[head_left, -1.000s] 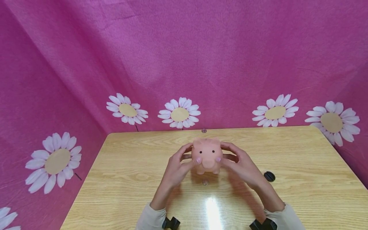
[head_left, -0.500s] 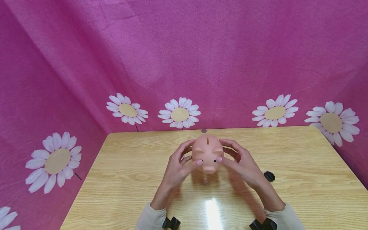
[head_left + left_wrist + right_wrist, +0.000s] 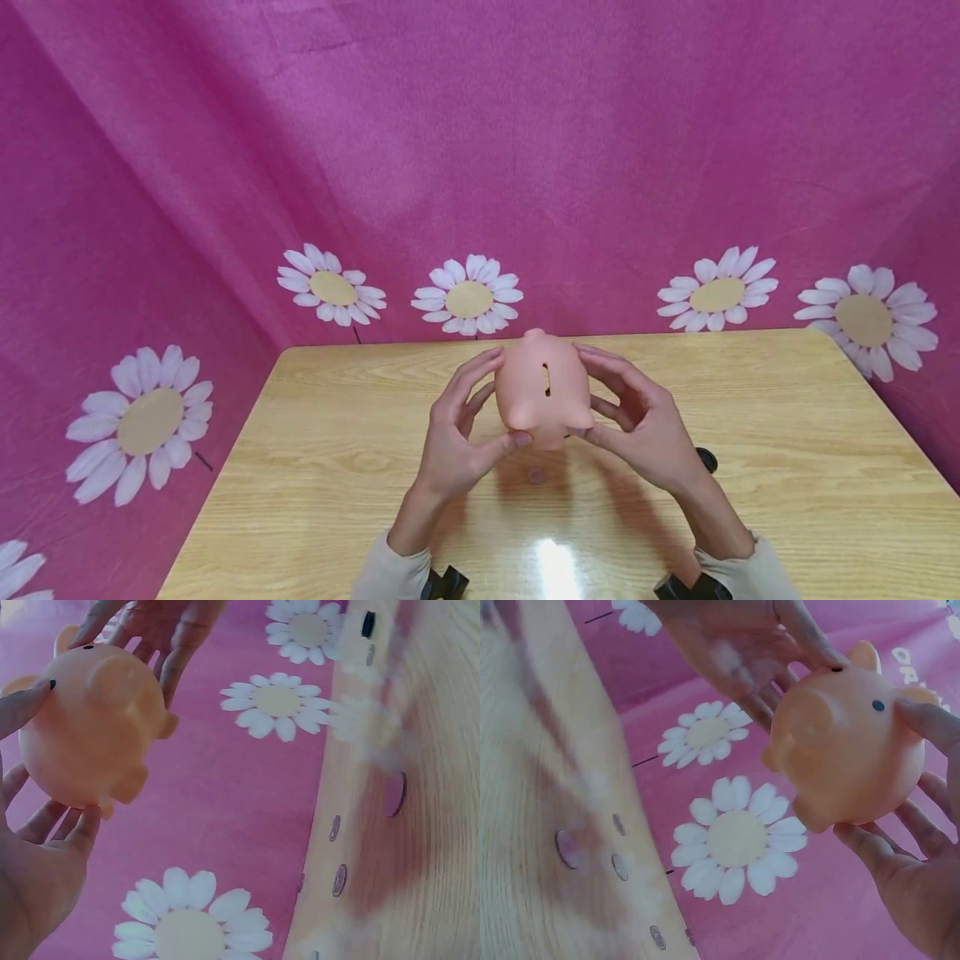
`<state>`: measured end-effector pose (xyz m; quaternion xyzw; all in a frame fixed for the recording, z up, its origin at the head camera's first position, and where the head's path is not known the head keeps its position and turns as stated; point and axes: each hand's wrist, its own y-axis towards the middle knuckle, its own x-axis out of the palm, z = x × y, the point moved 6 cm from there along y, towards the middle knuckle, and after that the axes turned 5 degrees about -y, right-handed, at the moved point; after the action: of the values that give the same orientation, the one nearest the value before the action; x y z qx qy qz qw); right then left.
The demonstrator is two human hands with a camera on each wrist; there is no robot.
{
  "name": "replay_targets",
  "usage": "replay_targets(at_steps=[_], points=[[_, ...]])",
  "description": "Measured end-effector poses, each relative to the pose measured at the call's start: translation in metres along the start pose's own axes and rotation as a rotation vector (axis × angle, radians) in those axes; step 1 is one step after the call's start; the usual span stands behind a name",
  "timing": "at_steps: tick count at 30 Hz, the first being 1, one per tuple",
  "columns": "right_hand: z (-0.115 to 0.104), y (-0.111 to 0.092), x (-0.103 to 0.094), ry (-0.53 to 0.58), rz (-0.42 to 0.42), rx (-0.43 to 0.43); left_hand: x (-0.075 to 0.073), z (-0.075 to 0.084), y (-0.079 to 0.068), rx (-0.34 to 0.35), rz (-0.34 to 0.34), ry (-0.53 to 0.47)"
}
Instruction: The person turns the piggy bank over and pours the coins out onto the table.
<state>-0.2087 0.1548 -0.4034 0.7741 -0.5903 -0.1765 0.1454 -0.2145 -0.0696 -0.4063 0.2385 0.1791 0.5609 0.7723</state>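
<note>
Two hands (image 3: 459, 440) (image 3: 649, 427) grip a round, pink, black-eyed piggy bank (image 3: 522, 382) slotted on top.

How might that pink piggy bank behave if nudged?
The piggy bank is probably light, since its coin slot suggests it is hollow. Its smooth roundness may let it slip or roll, though the stubby feet should steady it upright.

White printed lettering (image 3: 904, 667) on the bright pink daisy-print cloth backdrop (image 3: 855, 900), right wrist view: maybe "DA", blurred and uncertain, cut off by the smooth pink pig-shaped bank (image 3: 862, 750). Small round silvery metal coins (image 3: 620, 867): markings too small to read.
</note>
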Motion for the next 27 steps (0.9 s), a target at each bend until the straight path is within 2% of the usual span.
replay_targets(at_steps=[1, 3, 6, 10, 19, 24, 27], points=[[-0.003, 0.000, 0.000, 0.017, -0.006, -0.035, 0.000, 0.003, 0.000, 0.029, -0.005, -0.006], [-0.005, 0.000, 0.001, 0.030, -0.014, -0.057, -0.001, 0.003, -0.001, 0.029, -0.008, -0.009], [-0.002, 0.000, 0.001, 0.023, -0.007, -0.041, -0.001, -0.001, -0.001, -0.011, -0.004, -0.012], [0.003, -0.001, -0.001, 0.014, 0.008, -0.019, -0.001, -0.003, -0.001, -0.019, -0.006, -0.004], [0.009, 0.001, -0.002, -0.027, 0.031, 0.081, -0.002, -0.006, 0.001, -0.070, -0.007, 0.046], [0.013, 0.000, -0.001, -0.044, 0.043, 0.126, -0.002, -0.007, 0.001, -0.078, -0.034, 0.062], [0.014, -0.001, -0.001, -0.094, 0.061, 0.166, -0.001, -0.008, 0.001, -0.078, -0.066, 0.076]])
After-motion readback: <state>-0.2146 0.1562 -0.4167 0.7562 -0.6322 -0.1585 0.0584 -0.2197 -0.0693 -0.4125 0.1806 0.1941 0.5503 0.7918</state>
